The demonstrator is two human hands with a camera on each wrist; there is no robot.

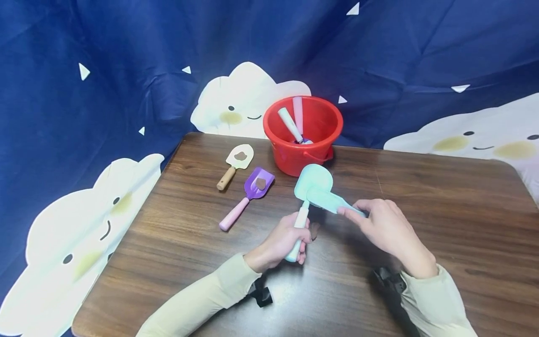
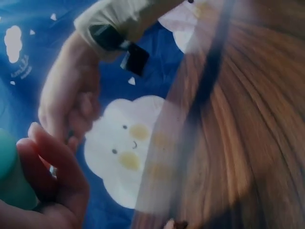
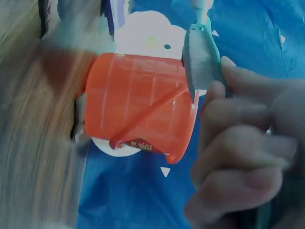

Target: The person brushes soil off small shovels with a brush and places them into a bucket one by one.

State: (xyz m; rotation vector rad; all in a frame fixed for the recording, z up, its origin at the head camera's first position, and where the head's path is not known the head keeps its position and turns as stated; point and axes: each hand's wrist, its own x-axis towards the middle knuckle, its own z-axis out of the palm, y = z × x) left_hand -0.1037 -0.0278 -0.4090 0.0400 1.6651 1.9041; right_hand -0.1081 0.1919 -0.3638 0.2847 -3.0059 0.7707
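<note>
My left hand grips the whitish handle of a light-blue toy shovel, whose broad scoop points away from me. In my right hand a second light-blue tool, flat-bladed like a trowel, is held by its near end. Its blade lies across the lower part of the shovel's scoop in the head view; whether they touch I cannot tell. The right wrist view shows the trowel edge-on, with fingers curled. At the lower left of the left wrist view, a mint-green handle end sits within the fingers.
Beyond both hands stands a red bucket, with a white and a pink handle sticking up inside. To the left lie a purple shovel with a pink handle and a white trowel with a wooden handle. Blue cloud-patterned cloth hangs behind the table.
</note>
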